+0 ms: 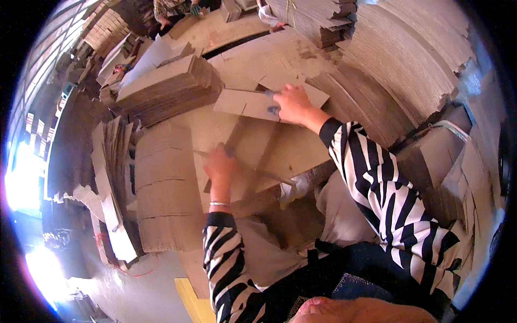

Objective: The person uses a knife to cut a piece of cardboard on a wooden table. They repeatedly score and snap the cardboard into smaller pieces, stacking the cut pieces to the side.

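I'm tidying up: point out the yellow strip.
In the head view, the yellow strip shows at the bottom edge, left of centre, beside the striped left sleeve.

A tan counter [301, 149] spans the frame's middle. Directly on it lie a thick cardboard stack [161, 90], upper left of centre, and a spread of brown sheets [358, 102], right of centre.

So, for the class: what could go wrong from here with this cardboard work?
The bare right hand is at the cardboard panel, whose edge might scrape skin. The thick cardboard stack lies close to that panel and could get bumped. The tilted cardboard strips at left might slide.
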The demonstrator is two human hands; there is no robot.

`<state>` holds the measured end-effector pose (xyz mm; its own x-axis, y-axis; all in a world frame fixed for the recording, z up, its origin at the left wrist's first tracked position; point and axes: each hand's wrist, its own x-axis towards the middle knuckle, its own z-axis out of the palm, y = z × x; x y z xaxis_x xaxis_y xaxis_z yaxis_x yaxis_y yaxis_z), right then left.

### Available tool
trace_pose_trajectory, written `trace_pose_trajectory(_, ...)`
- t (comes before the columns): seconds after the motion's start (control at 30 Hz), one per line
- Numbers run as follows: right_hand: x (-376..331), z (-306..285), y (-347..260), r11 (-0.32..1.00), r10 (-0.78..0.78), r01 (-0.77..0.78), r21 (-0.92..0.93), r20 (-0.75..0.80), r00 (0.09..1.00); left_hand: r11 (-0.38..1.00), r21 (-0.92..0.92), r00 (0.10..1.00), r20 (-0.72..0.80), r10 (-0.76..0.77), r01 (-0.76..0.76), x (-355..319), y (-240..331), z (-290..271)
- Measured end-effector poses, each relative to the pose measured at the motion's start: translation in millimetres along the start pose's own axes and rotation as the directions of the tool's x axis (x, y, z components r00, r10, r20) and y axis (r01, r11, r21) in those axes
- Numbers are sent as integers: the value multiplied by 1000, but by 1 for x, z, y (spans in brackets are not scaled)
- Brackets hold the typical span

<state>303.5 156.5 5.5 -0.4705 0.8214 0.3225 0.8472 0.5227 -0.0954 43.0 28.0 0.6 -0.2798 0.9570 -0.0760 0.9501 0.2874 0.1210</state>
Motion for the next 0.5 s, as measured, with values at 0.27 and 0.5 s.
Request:
trace_pose_trajectory(0.27,-16,30,-71,974,-225,225,39,-9,974,998,12,997,-18,-69,70,-12,-29,9)
trace_pose_trajectory(0.5,-9,9,-37,994,99,-105,-9,405,909,933,-358,879,-455,-144,-32,-31,-20,-37)
